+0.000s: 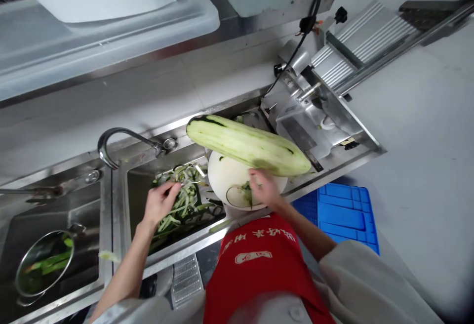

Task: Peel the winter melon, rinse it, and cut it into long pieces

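Note:
A large, mostly peeled pale green gourd (248, 145) lies across a round white board (222, 178), with dark skin remaining at its left end. My right hand (264, 188) is at the board's right side, just below the gourd, its fingers curled; some green scraps (245, 194) lie beside it. What it holds, if anything, is too blurred to tell. Over the sink's left part is my left hand (163, 203), thumb and fingers bent close together. Green and white peelings (188, 195) are heaped in the sink below it.
A curved faucet (114, 139) stands behind the sinks. The left sink holds a strainer (25, 264) with green pieces. At the right are a metal slicing machine (333, 82) and a blue crate (344, 213). A grey tray (148, 42) sits on the shelf above.

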{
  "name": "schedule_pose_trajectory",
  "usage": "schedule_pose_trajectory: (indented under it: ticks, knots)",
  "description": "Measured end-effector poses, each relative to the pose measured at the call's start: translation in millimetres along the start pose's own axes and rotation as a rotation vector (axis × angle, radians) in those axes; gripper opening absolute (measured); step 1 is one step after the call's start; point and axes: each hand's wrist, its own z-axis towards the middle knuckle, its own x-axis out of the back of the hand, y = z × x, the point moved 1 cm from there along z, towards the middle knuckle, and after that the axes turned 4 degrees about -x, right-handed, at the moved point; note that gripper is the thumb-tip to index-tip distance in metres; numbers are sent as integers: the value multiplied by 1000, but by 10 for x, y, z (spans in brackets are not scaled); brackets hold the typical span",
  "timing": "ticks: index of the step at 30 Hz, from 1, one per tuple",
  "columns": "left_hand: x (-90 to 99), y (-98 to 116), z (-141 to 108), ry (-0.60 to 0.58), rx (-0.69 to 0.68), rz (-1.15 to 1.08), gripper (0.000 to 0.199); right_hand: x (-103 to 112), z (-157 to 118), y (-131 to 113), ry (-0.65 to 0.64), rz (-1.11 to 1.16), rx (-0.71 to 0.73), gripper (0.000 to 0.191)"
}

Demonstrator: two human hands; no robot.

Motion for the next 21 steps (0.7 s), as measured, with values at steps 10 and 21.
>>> schedule_pose_trajectory:
  ticks: [10,21]
  knots:
    - [-1458,2358,1811,-514,-725,237,71,1343,-1,1737,-123,-37,-305,116]
    - [-1457,2158,2352,-738,-602,295,63,1236,-3,1691,-140,58,-340,112]
